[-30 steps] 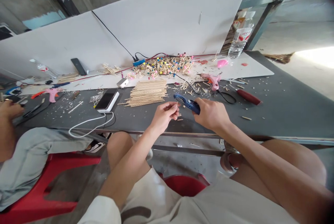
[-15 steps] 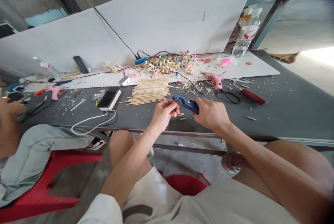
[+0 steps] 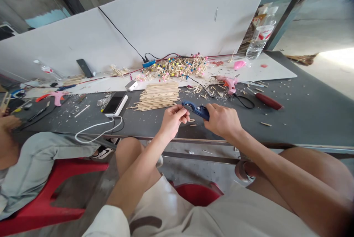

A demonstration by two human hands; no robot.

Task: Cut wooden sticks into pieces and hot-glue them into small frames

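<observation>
My right hand is wrapped round the handle of a dark blue cutting tool, whose head points left. Pinched at that head, my left hand has its fingertips together; what they hold is too small to make out. Short cut stick pieces lie on the grey table just under the tool. Behind my left hand is a flat stack of thin wooden sticks. A heap of small stick pieces with coloured balls rests farther back on a white board.
A pink glue gun and a red-handled knife lie to the right, a bottle behind them. A white device with a cable is left of the sticks. At the far left, a person's hand works beside another glue gun.
My hands and the blue tool have hardly moved. At the far left, the other person's hand has shifted, and a wooden piece now shows above it.
</observation>
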